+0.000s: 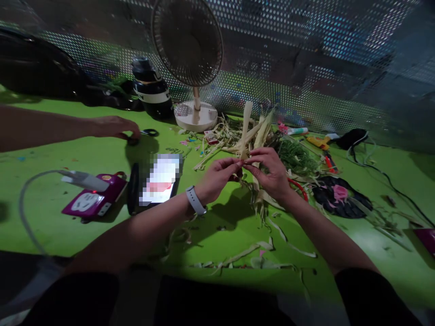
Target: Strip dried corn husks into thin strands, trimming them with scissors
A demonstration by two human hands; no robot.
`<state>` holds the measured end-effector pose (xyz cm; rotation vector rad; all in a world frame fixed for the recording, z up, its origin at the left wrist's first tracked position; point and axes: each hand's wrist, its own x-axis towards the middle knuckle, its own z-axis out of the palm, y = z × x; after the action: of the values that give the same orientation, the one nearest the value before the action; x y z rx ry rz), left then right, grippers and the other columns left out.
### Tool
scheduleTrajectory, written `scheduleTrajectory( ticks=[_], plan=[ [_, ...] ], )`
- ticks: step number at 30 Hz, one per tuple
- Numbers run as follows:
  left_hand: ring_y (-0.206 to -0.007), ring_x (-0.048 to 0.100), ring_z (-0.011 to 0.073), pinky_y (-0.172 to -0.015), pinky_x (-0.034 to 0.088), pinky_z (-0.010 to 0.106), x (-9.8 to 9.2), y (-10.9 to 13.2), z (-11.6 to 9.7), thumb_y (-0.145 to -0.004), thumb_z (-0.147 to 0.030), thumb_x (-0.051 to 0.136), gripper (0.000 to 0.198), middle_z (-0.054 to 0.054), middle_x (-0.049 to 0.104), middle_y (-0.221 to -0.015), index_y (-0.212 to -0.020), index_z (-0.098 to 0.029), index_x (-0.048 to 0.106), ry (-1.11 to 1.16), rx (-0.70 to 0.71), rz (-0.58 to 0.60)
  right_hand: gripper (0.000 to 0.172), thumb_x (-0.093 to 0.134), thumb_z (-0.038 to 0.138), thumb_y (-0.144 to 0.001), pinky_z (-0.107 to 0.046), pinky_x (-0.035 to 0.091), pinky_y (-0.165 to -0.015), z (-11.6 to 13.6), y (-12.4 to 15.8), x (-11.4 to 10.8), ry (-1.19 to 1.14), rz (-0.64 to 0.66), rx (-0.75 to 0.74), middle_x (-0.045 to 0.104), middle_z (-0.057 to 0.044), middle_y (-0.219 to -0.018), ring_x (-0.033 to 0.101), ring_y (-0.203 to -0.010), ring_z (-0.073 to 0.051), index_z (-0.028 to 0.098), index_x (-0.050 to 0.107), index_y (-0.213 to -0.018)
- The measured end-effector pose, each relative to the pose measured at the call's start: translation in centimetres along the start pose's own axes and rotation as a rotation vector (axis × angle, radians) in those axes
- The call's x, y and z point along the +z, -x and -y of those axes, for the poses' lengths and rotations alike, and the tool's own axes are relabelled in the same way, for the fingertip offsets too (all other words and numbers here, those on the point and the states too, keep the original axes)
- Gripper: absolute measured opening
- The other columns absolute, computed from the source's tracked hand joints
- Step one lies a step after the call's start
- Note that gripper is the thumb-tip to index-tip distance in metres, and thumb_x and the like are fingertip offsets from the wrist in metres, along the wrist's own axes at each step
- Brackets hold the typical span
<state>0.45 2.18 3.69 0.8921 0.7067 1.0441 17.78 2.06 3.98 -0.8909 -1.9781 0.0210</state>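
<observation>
My left hand [219, 179], with a pale band on the wrist, pinches the lower end of a pale dried husk strip [246, 121] that stands up from the fingertips. From the other side my right hand [270, 172] closes thumb and fingers on the same end, its fingertips meeting those of the left. Exactly where the strip is gripped is partly covered by the fingers. Behind and below the hands lies a heap of husks and shreds [231, 136]. A bundle of green thread-like strands [295, 156] lies just right of my right hand.
Another person's hand [117, 127] reaches in at left beside scissors [149, 132]. A phone [161, 179] with a blurred screen and a purple power strip [97, 197] sit left. Behind stand a fan [196, 115] and bottle [152, 93]. Right lie a yellow glue gun [318, 142] and dark petalled piece [322, 199].
</observation>
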Motion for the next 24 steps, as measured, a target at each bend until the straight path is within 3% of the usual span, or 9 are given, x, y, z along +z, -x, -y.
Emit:
scheduleTrajectory(
  ticks=[7,12,18,24],
  plan=[
    [-0.06,0.058,0.0065,-0.059,0.048,0.018,-0.3,-0.2,0.1,-0.066,-0.023,0.078,0.014,-0.001,0.065,-0.065,-0.073,-0.014,0.07,0.088,-0.095,0.062,0.003,0.067,0.026,-0.084,-0.036,0.051,-0.078,-0.3,0.1,-0.1,-0.045,0.002,0.019,0.067,-0.004,-0.09,0.063,-0.089,-0.019,0.024,0.069,-0.086],
    [-0.061,0.06,0.0064,-0.062,0.048,0.019,-0.2,-0.2,0.3,-0.066,-0.021,0.078,0.013,-0.001,0.067,-0.067,-0.074,-0.014,0.07,0.157,-0.13,0.042,0.007,0.067,0.03,-0.085,-0.036,0.05,-0.078,-0.3,0.3,0.1,0.022,-0.043,0.031,0.065,-0.004,-0.087,0.061,-0.086,-0.019,0.023,0.066,-0.083],
    [-0.063,0.062,0.0082,-0.061,0.048,0.021,0.3,0.1,1.1,-0.062,-0.025,0.08,0.018,-0.001,0.069,-0.07,-0.074,-0.015,0.071,0.16,-0.037,-0.031,0.011,0.062,0.032,-0.088,-0.036,0.048,-0.08,0.2,0.6,1.0,-0.001,-0.096,0.137,0.06,-0.004,-0.089,0.058,-0.089,-0.019,0.022,0.062,-0.083],
    [-0.057,0.059,0.0084,-0.061,0.049,0.023,0.3,0.3,1.8,-0.065,-0.034,0.079,0.023,-0.001,0.066,-0.062,-0.075,-0.015,0.07,-0.003,0.127,0.012,0.011,0.063,0.029,-0.086,-0.034,0.047,-0.079,0.8,0.8,1.1,-0.059,-0.101,0.221,0.059,-0.003,-0.087,0.058,-0.087,-0.019,0.021,0.059,-0.08]
  ],
)
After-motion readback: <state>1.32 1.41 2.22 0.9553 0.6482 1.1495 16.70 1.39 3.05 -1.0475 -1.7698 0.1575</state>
